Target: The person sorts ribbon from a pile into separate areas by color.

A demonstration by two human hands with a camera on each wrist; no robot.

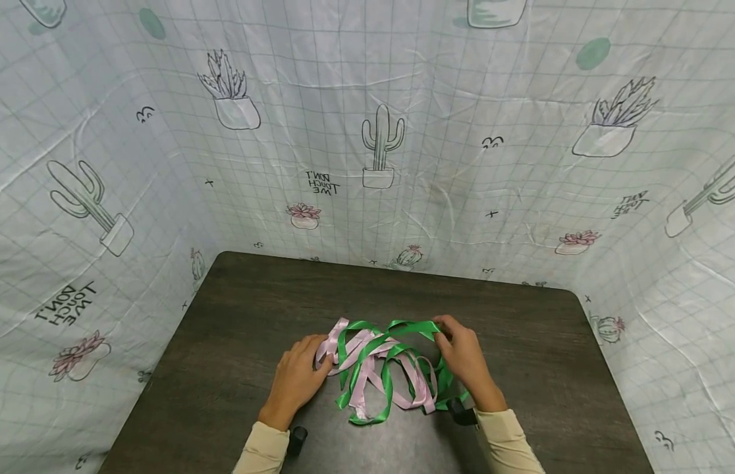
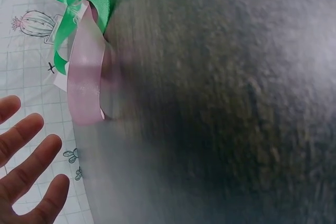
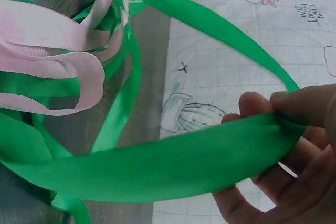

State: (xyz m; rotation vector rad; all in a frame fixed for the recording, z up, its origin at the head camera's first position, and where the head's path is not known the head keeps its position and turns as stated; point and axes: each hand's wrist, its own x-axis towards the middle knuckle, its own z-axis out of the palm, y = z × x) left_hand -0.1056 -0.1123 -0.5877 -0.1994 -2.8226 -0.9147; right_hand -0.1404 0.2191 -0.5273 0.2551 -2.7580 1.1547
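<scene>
A loose tangle of satin ribbon lies on the dark table, pink ribbon (image 3: 47,22) mixed with green ribbon (image 3: 157,174). In the head view my right hand (image 1: 467,355) is at the tangle's upper right. Its thumb and fingers pinch a loop of the green ribbon, drawn out taut-edged from the pile in the right wrist view. My left hand (image 1: 298,370) is at the left side, beside a pink loop (image 2: 85,82). Its fingers (image 2: 39,156) look spread and loosely bent in the left wrist view, apart from that loop.
The dark wood-grain table (image 1: 255,289) has rounded back corners. A pale grid-patterned cloth (image 1: 438,145) with cactus drawings hangs behind it and on both sides. Black bands (image 1: 298,440) sit at the wrists.
</scene>
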